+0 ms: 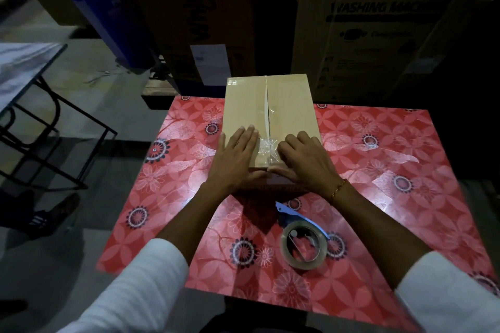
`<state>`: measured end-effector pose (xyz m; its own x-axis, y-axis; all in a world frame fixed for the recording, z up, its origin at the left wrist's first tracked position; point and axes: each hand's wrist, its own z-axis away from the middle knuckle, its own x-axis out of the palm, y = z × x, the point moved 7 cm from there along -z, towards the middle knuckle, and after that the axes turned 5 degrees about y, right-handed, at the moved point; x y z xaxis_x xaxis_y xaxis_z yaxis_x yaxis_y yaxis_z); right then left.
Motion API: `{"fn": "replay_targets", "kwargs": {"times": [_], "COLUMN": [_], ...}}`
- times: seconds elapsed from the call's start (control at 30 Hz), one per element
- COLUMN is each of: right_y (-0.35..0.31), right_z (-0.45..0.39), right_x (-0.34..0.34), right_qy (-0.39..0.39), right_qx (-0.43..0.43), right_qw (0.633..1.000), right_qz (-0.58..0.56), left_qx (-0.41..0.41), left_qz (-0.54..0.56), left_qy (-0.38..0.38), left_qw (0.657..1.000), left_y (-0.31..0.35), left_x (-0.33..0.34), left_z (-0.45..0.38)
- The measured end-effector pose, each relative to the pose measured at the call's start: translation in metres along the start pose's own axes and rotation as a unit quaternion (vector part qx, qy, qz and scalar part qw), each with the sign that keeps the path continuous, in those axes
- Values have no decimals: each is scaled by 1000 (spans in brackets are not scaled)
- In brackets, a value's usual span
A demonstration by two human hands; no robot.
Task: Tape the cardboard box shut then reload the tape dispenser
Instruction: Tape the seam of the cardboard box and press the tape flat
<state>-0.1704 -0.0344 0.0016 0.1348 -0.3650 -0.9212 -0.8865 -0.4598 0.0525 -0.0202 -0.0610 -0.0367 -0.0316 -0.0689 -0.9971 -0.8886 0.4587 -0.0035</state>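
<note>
A closed cardboard box [289, 105] stands on the red flowered table [392, 197], its two top flaps meeting at a middle seam. Clear tape [266, 147] crinkles over the seam at the near end. My left hand [235, 159] lies flat on the left flap, fingers spread, thumb over the near edge. My right hand [305, 162] presses flat on the right flap beside the tape, thumb on the front edge. Neither hand holds anything. A blue tape dispenser [297, 217] with a clear tape roll [304, 246] lies on the table just in front of the box.
Large cartons [378, 21] stand right behind the table. A blue bin [105, 8] leans at the back left. A metal-framed table [29, 67] is at the left, and a person's foot [46, 216] rests on the floor beside it.
</note>
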Motion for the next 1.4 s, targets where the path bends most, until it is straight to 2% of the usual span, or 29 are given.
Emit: {"fn": "replay_targets", "kwargs": {"times": [0.27,0.37,0.5,0.6,0.77,0.87,1.07,1.23,1.4], "right_y": [-1,-6,-12,-13,-6,5,1,-2,-5], "right_z": [2,0,-5,-6,-3,4,16,11,13], "right_x": [3,1,5,7,7,5,7,12,11], "right_qy": [-19,-19,-34,-36,-56,-52,-35,-47,-39], "right_qx": [-71,-49,33,45,-28,-25,-25,-5,11], "right_qw": [997,999,998,997,998,998,999,999,998], "right_qz": [-9,2,35,49,24,-13,1,25,42], "left_qx": [21,24,24,29,43,46,109,74,55], "left_qz": [20,24,32,34,56,69,-34,0,-13], "left_qy": [-32,-33,-40,-31,-22,2,58,49,69], "left_qw": [999,999,998,999,997,997,992,996,996], "left_y": [-4,-4,-5,-6,-8,-4,19,20,21], "left_x": [-1,-2,-2,1,0,-4,-4,-8,-16], "left_z": [-1,0,-1,0,1,5,24,22,12]}}
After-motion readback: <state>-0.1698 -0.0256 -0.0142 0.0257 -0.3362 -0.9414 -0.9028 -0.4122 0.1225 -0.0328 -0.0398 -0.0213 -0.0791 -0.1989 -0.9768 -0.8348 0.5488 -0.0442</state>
